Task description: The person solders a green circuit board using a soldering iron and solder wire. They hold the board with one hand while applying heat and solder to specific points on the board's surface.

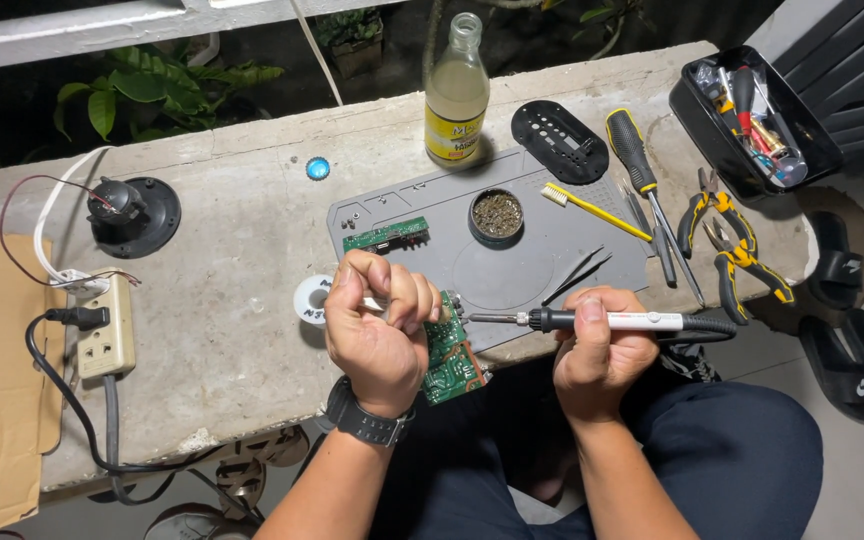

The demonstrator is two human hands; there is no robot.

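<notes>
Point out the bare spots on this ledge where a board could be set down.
Bare concrete lies between the power strip and the grey mat. The mat's middle, between the brass-wool tin and soldering iron, is free. Its right edge is crowded with the screwdriver and pliers.

A makeshift electronics repair spot set up outdoors at a home, at night. The surface (242,290) is a rough concrete ledge with potted plants (142,95) in the dark beyond it at 11 o'clock. A grey soldering mat (542,250) lies at centre, pliers (727,240) and a black tool box (752,120) at 2 o'clock, a power strip (104,335) at 9 o'clock, sandals (852,330) on the tiled floor at 3 o'clock
</notes>
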